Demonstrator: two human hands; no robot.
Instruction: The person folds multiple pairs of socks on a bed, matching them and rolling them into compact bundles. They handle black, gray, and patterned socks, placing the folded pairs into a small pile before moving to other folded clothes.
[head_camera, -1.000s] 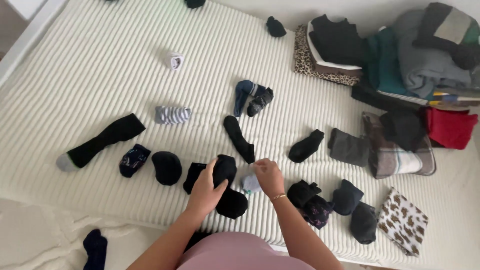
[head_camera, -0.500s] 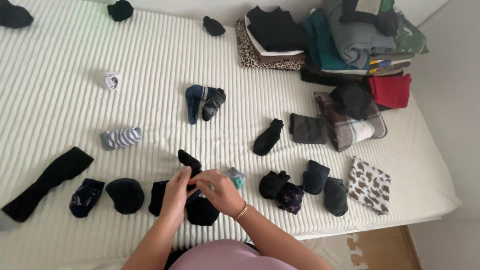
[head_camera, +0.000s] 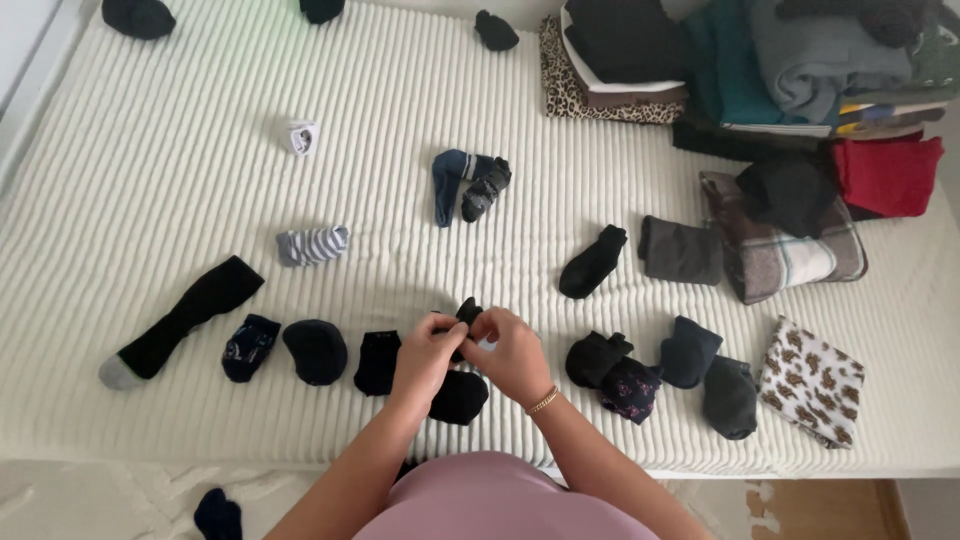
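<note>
My left hand (head_camera: 425, 355) and my right hand (head_camera: 508, 352) meet over the near edge of the white ribbed bed (head_camera: 180, 180). Both grip a black sock (head_camera: 465, 312), bunched between the fingers with its end poking up. Under my hands lies another black sock bundle (head_camera: 460, 397), and a black sock (head_camera: 377, 362) sits just left of my left hand. A gold bracelet (head_camera: 543, 402) is on my right wrist.
Rolled and loose socks dot the bed: a long black sock with grey toe (head_camera: 175, 320), a striped grey one (head_camera: 312, 244), a navy pair (head_camera: 468, 183), dark bundles (head_camera: 655, 375) at right. Folded clothes (head_camera: 760, 60) stack at the back right. A leopard-print cloth (head_camera: 812, 380) lies near right.
The black sock has been gathered up shorter between both hands, which have closed together. The small teal-grey sock beside my right hand is no longer visible. The view has shifted slightly.
</note>
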